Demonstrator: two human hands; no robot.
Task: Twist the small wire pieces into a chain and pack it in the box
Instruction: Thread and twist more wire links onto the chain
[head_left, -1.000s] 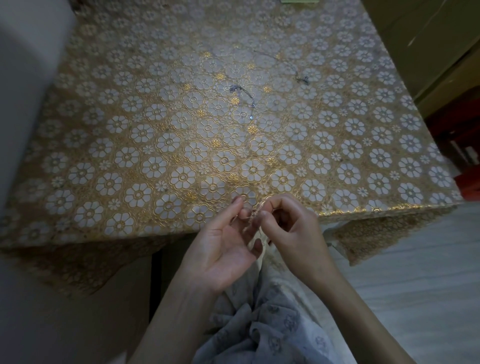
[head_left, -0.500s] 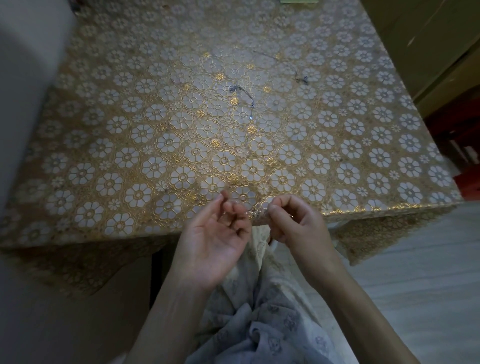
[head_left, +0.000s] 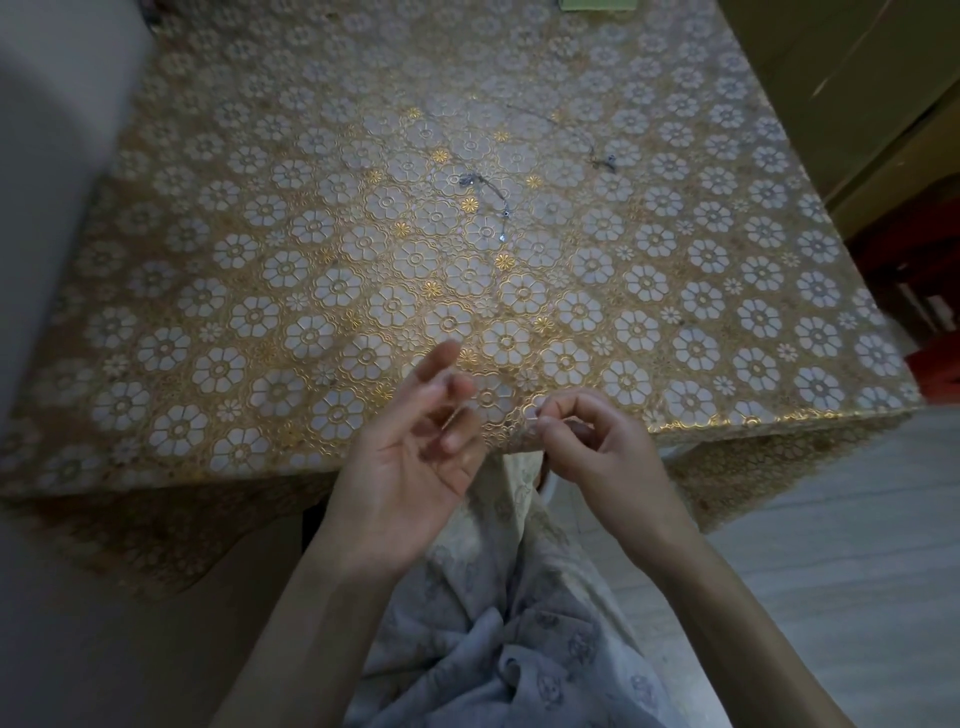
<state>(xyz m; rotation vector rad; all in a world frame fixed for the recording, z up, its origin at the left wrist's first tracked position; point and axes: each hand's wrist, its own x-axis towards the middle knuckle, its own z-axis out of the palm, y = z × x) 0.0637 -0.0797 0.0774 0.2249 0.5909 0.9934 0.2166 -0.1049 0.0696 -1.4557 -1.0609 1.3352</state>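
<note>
thin silvery wire chain (head_left: 493, 200) — curved, kinked, on floral tablecloth (head_left: 260, 260)

Short curved length of thin silvery twisted wire (head_left: 491, 200), lying flat on the flower-patterned gold tablecloth (head_left: 260, 312), mid-table; bunched knot at far-left end, small bright bead-like tip at near end. Second, longer strand of fine grey wire (head_left: 571, 132), farther and to the right, well apart from the first; faint arc ending in a dark tangle at its right end. Links too small to resolve. Possibly a tiny wire piece pinched at right-hand fingertips (head_left: 540, 418) by near table edge; too dim to confirm. Box not identifiable.
</note>
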